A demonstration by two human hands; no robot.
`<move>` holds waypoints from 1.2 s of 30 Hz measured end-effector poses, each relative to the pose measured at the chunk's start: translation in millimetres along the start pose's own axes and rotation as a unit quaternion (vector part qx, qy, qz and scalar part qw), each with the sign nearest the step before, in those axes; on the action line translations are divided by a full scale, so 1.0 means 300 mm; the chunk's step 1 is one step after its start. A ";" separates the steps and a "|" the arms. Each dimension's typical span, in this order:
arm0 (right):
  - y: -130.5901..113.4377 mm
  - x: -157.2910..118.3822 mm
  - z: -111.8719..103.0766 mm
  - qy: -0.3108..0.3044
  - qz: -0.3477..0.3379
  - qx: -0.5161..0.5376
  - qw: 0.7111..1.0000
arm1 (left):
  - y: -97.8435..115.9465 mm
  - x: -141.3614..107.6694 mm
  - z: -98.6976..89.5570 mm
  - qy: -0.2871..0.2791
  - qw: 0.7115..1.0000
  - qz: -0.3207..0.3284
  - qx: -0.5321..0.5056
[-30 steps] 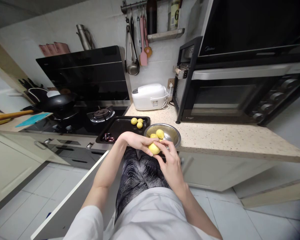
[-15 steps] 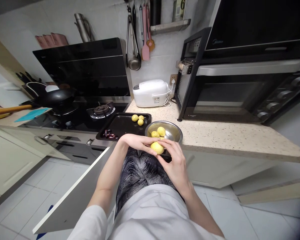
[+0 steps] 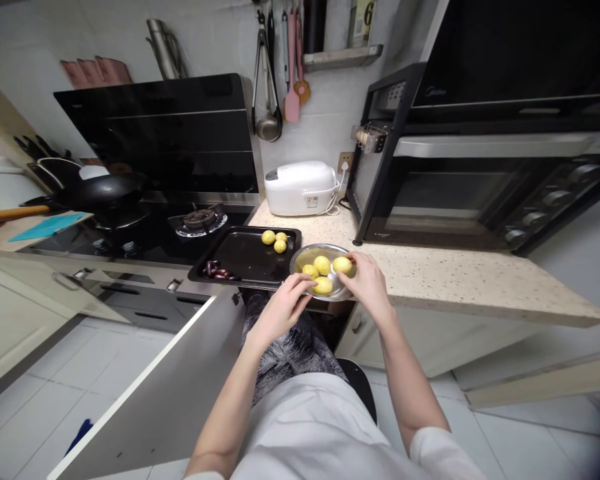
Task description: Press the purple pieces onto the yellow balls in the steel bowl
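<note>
My right hand [image 3: 367, 283] pinches a yellow oval fruit or vegetable [image 3: 343, 265] between thumb and fingers, at the right side of a steel bowl [image 3: 350, 288]. At the bowl's near left rim, my left hand [image 3: 285, 307] is closed, its fingertips against another yellow oval piece [image 3: 323, 287]. Whether its thumb also presses on the rim is hard to make out. Two more yellow pieces [image 3: 322, 265] lie in the bowl between the hands. Left of the bowl, a black baking tray [image 3: 245, 257] holds three yellow pieces [image 3: 269, 237] and several small dark-purple pieces [image 3: 219, 271].
A white rice cooker [image 3: 300, 189] stands behind the tray and bowl. On the left is a stove burner [image 3: 199, 219], with a black wok [image 3: 105, 193] beyond it. An oven [image 3: 455, 197] stands right. Below the counter, a cabinet door [image 3: 170, 393] hangs open beside my legs.
Both hands have moved from in front of the bowl, where they held one yellow piece together, forward to the bowl and apart. Each is now at a separate yellow piece.
</note>
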State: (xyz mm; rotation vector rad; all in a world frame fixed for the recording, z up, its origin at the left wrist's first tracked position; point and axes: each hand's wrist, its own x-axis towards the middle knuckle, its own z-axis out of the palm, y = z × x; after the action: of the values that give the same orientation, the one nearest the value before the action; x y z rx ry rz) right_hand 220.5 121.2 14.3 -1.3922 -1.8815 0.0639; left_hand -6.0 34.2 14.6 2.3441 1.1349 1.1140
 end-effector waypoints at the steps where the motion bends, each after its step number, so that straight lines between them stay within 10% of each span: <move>1: 0.007 0.009 0.007 -0.014 0.001 -0.025 1.000 | -0.005 -0.011 0.015 0.013 1.000 0.002 -0.001; 12: -0.009 0.046 0.029 -0.130 0.006 -0.166 0.977 | -0.038 -0.055 0.073 0.032 0.998 0.025 0.054; 30: 0.005 -0.020 0.021 -0.063 -0.010 -0.068 0.996 | -0.046 -0.066 0.088 0.037 0.997 0.041 0.060; 36: -0.010 -0.053 0.006 -0.047 -0.005 -0.047 0.998 | -0.078 -0.030 0.006 0.048 0.998 -0.011 0.041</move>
State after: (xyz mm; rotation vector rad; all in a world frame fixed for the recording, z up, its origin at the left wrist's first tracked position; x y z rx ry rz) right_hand 218.7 107.5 5.8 -1.4660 -1.9905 0.0375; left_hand -20.4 42.4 -4.2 2.3562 1.2592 1.2064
